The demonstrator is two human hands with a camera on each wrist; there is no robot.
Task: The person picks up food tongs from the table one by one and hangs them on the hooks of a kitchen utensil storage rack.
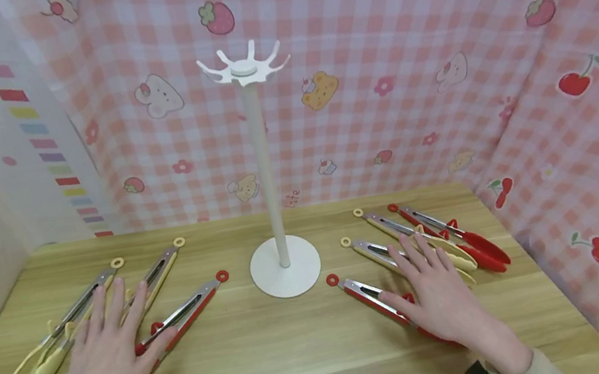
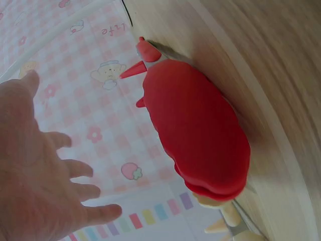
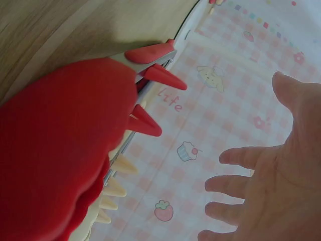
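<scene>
My left hand (image 1: 108, 361), fingers spread and holding nothing, is over the left group of tongs. Under or beside it lie pale yellow tongs (image 1: 38, 373), a second yellow pair (image 1: 162, 279) and red tongs (image 1: 193, 318). In the left wrist view the red scalloped tongs head (image 2: 195, 130) is close to the camera, apart from the palm. Likewise spread and bare, my right hand (image 1: 442, 299) overlaps the right group: near red tongs (image 1: 374, 303), two yellow pairs, one of them the farther yellow tongs (image 1: 448, 247), and far red tongs (image 1: 485, 248). It partly hides the nearer ones.
Between the two groups a white stand (image 1: 265, 173) rises from a round base (image 1: 289, 285), with several upturned hooks (image 1: 251, 51) at its top. A pink checked cloth (image 1: 365, 15) hangs behind and to the right of the wooden table (image 1: 282, 364).
</scene>
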